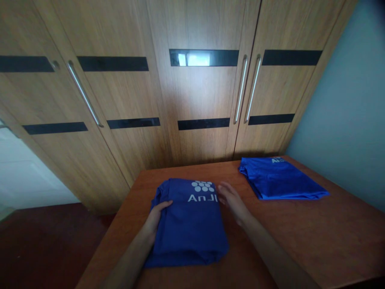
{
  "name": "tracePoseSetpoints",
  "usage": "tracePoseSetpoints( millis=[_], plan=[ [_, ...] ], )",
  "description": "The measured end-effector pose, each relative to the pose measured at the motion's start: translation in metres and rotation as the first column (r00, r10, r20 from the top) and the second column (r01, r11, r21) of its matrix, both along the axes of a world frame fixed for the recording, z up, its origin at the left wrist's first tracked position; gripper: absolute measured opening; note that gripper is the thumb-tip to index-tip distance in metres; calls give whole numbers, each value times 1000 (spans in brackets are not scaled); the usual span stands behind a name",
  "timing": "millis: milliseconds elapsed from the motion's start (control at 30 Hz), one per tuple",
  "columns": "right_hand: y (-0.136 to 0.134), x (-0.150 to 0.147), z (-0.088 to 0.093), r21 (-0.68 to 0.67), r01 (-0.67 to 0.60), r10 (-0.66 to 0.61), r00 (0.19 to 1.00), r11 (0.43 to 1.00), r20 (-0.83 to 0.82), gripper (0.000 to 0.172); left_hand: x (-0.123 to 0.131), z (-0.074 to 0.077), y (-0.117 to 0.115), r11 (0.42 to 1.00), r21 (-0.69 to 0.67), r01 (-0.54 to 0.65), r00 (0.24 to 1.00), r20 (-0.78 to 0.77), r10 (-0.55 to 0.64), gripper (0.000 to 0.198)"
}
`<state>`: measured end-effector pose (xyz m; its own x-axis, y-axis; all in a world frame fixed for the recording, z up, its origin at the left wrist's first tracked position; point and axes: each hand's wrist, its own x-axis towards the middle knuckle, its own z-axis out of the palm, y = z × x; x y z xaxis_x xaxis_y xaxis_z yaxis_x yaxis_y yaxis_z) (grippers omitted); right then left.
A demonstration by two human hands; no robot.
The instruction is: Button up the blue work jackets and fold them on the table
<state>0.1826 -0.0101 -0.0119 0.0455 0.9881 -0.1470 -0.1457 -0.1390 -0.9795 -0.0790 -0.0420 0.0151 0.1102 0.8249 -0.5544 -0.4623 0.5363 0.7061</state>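
Note:
A folded blue garment (189, 224) with a white dotted logo and lettering lies on the brown wooden table (300, 237) in front of me. My left hand (158, 216) rests on its left edge, fingers curled over the cloth with the thumb on top. My right hand (231, 200) lies at its right edge beside the lettering, fingers stretched out flat and touching the fabric's side. A second folded blue garment (279, 178) sits apart at the table's far right.
A wooden wardrobe (192, 92) with long metal handles and black strips stands right behind the table. A pale blue wall (351, 120) runs along the right. Dark red floor (45, 245) shows at the left.

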Motion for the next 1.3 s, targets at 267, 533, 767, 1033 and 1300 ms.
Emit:
tracePoseSetpoints(
  millis=[267,533,767,1033,1300],
  plan=[
    [-26,-21,22,-138,-376,325,898,916,-296,56,-2,2,0,998,-45,-39,998,48,41,39],
    [-13,-18,7,4,-142,142,986,990,90,86,-6,12,-6,999,-6,37,998,51,-36,47],
    [-13,-18,3,174,-160,35,824,972,565,83,-8,23,-14,992,117,38,976,-220,-11,48],
    [-81,-6,30,403,-340,-55,702,850,710,75,-17,32,-10,996,81,-29,981,-190,44,44],
    [-117,-22,-8,375,-411,-183,434,831,882,94,-21,23,-13,993,-111,30,997,-71,-38,42]
  ],
)
